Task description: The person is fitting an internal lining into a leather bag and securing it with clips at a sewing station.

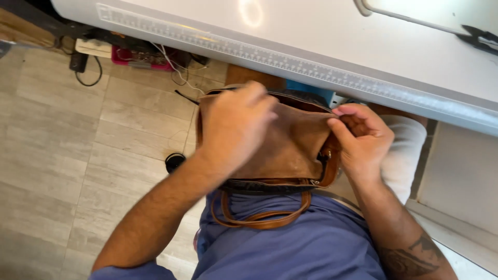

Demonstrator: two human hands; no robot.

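Observation:
A brown leather bag (290,148) lies on my lap, just under the edge of a white table. My left hand (233,124) covers the bag's upper left part, its fingers curled over the top edge near the opening. At the bag's right corner my right hand (363,137) pinches the leather beside a small metal ring. The bag's brown strap (259,218) loops down over my blue shirt. The inside of the bag is hidden.
The white table (363,46) carries a ruler strip (290,65) along its front edge and spans the top. On the tiled floor (62,155) to the left are cables, a pink box (140,59) and a small black round object (175,161).

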